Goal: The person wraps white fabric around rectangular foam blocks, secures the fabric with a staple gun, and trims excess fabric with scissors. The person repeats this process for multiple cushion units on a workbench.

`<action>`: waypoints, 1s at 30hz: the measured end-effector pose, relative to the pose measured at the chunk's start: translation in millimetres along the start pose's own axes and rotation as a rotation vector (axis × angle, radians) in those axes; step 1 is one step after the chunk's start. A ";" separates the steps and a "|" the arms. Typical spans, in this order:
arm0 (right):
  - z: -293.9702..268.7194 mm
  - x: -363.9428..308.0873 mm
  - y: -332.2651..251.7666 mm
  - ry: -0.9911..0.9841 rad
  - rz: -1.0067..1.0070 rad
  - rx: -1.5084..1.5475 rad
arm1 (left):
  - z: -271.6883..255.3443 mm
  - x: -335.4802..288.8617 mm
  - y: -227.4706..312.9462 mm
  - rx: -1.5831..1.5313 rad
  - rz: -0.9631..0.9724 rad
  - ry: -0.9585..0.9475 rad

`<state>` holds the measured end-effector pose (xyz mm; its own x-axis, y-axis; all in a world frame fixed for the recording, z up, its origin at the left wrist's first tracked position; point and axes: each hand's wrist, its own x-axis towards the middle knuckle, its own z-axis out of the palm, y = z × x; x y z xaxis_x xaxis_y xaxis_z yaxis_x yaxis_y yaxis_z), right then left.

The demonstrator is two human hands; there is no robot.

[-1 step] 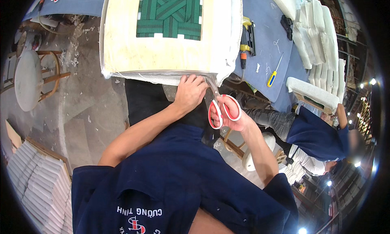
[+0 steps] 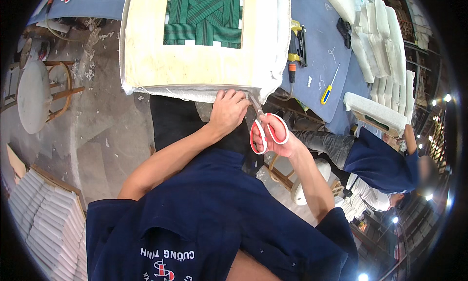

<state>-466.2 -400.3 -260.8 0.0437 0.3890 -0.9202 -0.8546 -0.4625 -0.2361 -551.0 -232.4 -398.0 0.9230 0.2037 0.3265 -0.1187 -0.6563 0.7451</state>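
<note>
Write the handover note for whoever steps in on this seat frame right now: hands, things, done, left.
Left hand: pinching the white fabric at the near edge of the seat frame.
Right hand: in the red-handled scissors, blades at the fabric by the near right corner.
Frame lies on the blue table, green webbing up.
Done: fabric wraps the right side.
Left: loose fabric along the near edge, apparently still to trim.

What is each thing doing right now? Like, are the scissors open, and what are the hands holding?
scissors: red handles, held in the right hand, blades at the fabric edge; open or shut cannot be told.
right hand: gripping the scissors.
left hand: holding the white fabric edge.
seat frame: lying on the blue table, green webbing showing.
screwdriver: lying on the table, untouched.
staple gun: lying on the table, untouched.
</note>
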 end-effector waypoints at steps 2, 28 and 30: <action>-5.8 3.5 4.0 0.011 0.012 0.006 | -1.4 -1.2 0.3 0.004 0.001 -0.022; -19.0 29.7 15.6 0.132 -0.109 -0.060 | 12.8 18.4 3.8 0.025 -0.178 0.068; -20.8 23.5 13.8 0.106 -0.109 -0.062 | 14.0 20.9 1.6 0.022 -0.132 0.103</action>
<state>-466.2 -414.2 -292.2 0.1917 0.3552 -0.9149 -0.8083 -0.4716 -0.3525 -526.7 -239.4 -398.1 0.8877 0.3614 0.2852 0.0099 -0.6343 0.7730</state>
